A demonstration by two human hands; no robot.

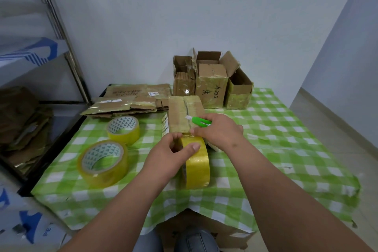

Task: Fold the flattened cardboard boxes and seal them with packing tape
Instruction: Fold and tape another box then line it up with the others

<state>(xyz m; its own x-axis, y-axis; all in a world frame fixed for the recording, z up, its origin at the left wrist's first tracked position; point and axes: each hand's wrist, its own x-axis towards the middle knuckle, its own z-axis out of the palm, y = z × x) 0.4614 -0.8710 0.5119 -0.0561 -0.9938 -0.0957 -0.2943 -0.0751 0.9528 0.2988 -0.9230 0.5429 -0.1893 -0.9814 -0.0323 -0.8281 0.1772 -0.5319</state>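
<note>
A folded cardboard box point(180, 114) lies on the green checked tablecloth point(286, 139), its top seam covered with tape. My left hand point(169, 155) grips a yellow roll of packing tape point(197, 165) standing on edge just in front of the box. My right hand point(218, 132) holds a green utility knife point(200, 121) over the box's near end, fingertips at the tape strip. A pile of flattened cardboard boxes point(126, 100) lies at the back left of the table.
Two more tape rolls point(123, 129) point(103, 162) lie flat on the left of the table. Several upright open boxes point(212, 82) stand at the back against the wall. A metal shelf point(41, 47) with cardboard is at the left.
</note>
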